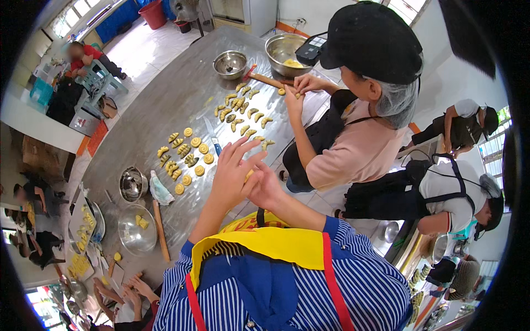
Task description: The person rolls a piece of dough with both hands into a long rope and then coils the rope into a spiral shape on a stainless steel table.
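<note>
My left hand (pixel 232 176) and my right hand (pixel 267 186) come together above the near edge of the metal table (pixel 182 107). A small piece of yellow dough (pixel 249 175) is held between them, mostly hidden by the fingers. The left fingers stretch out over it while the right palm cups it from the other side. Just beyond the left hand lies a knife with a blue handle (pixel 216 146). Left of that sit coiled dough rounds (pixel 199 170) and striped dough pieces (pixel 183 151). Several crescent-shaped dough pieces (pixel 237 124) are spread farther away.
A co-worker (pixel 352 132) shapes dough at my right, beside a rolling pin (pixel 267 80) and a steel bowl with yellow dough (pixel 285 49). To my left are a cloth (pixel 160 188), another rolling pin (pixel 161 231), a clear bowl (pixel 136 231) and other people's hands (pixel 132 291).
</note>
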Demonstrator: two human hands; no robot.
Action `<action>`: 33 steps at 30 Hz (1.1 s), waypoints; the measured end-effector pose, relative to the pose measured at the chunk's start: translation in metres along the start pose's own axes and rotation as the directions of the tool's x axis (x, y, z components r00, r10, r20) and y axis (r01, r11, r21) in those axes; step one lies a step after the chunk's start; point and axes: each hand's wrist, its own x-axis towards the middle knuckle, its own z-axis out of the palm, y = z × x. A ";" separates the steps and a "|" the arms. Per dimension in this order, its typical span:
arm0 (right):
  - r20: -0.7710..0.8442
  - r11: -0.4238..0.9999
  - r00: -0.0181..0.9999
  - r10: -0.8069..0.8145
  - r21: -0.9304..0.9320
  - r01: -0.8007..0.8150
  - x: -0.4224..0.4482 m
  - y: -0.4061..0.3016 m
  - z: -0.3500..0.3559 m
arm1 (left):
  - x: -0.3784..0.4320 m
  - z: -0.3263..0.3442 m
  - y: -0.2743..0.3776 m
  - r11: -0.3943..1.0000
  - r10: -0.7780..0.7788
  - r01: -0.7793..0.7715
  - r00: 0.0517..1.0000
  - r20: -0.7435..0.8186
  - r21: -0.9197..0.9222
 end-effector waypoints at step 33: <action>0.378 0.966 0.892 0.246 -0.027 -0.255 0.047 -0.008 -0.001 | -0.046 0.018 -0.014 0.798 -0.457 0.435 0.888 0.050 -0.418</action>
